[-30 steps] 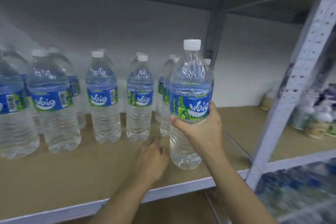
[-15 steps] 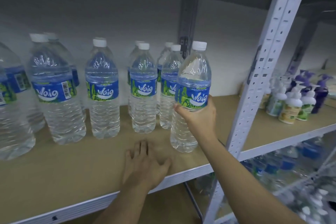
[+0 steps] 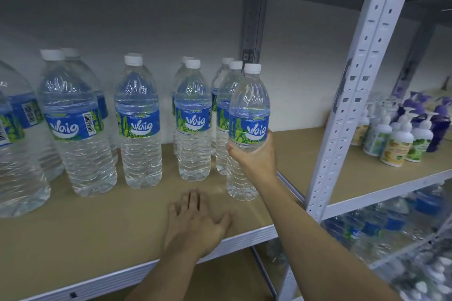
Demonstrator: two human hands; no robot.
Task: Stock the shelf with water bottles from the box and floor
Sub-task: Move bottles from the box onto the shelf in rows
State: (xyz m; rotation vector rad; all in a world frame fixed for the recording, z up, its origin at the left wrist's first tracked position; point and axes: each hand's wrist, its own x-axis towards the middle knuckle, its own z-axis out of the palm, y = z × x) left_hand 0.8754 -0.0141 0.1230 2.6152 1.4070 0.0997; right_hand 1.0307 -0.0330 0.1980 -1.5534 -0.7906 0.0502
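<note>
Gripping a bottle (image 3: 249, 110) round its label band, the right hand (image 3: 254, 156) held it at the right end of the near row (image 3: 140, 124), just beside its neighbour (image 3: 223, 98) — base at or just above the shelf (image 3: 97, 239); contact could not be confirmed. Nearer the front edge, the left hand (image 3: 195, 222) lay flat on the shelf, fingers spread, holding nothing. Judgement: placement step, close to done. Recommended practice — set the base down square, label to the front, level with the row, and let go only once it stands steady; a tilted release risks toppling the neighbour.
</note>
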